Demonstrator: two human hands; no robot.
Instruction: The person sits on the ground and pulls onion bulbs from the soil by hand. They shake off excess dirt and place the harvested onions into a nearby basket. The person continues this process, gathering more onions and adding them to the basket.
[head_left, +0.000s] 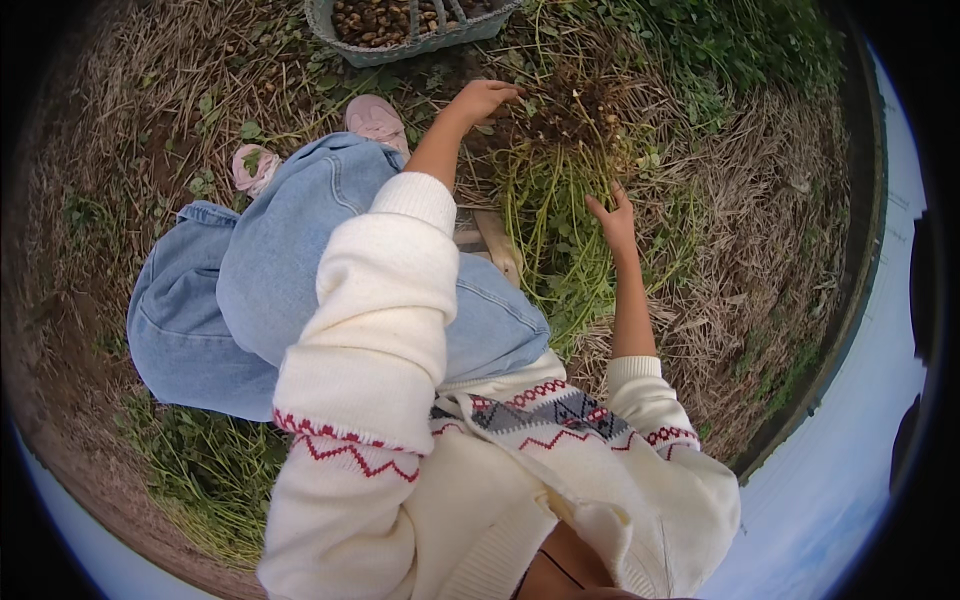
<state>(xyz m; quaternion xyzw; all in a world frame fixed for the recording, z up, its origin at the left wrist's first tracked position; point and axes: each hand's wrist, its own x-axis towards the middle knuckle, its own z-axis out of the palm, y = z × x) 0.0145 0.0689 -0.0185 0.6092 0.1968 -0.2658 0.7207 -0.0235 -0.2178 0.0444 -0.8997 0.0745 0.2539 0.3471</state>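
Observation:
A heap of uprooted peanut plants (559, 225) lies in front of me, with its soil-covered roots (577, 112) pointing away and its green stems towards me. Some pale pods (611, 120) show among the roots. My left hand (484, 103) is at the left side of the roots, fingers stretched towards them; whether anything is in its grasp is hidden. Lower down, by the right edge of the stems, my right hand (613, 219) has its thumb and fingers apart, with nothing seen in them.
A woven basket (420, 52) holding many peanuts stands ahead at the top edge. A wooden piece (496, 244) shows beside my leg. Dry straw (765, 195) covers the ground. More green plants lie at upper right (750, 37) and lower left (210, 457).

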